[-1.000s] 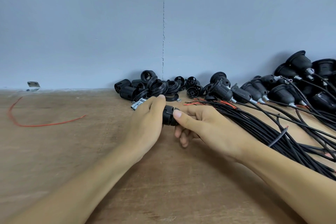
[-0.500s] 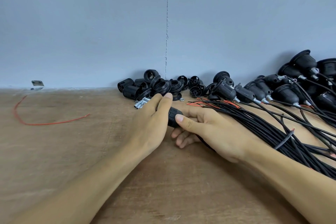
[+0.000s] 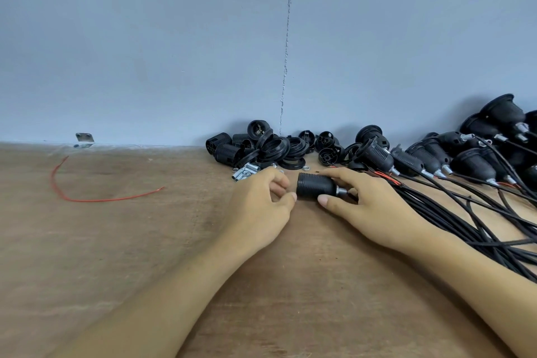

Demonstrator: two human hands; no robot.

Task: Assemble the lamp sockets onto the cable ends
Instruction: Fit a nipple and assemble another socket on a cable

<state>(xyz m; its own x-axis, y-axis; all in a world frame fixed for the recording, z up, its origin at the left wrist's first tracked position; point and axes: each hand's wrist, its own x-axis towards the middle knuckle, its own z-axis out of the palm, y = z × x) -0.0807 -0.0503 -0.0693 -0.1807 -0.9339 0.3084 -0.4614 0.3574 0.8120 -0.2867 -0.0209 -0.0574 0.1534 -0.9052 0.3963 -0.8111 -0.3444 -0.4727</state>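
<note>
From where I stand, the black socket lies on its side just above the bench, right between the two hands. Its long axis runs left to right, roughly along the wall. The ribbed open mouth points towards the left hand, and the small metal stub at its tail points towards the right hand and the bundle of black cables beyond it.

The right hand has the socket: forefinger over the top, thumb underneath, pinching the tail end. The palm hides whether a cable runs out of the stub. The left hand sits just beside the open mouth with its fingers loosely curled, and I can see nothing in it. Its thumb tip is so near the rim that I cannot tell whether they touch.

So the hands are close together but only one is gripping. I'd judge this socket's joint is about done. What comes next turns on that left-right lie:

- The loose socket parts and little metal tubes sit behind the left hand, an easy reach for it.
- The finished sockets, already on their cables, lie off to the right on the gripping hand's side.

A stray red wire lies well apart on the left.
</note>
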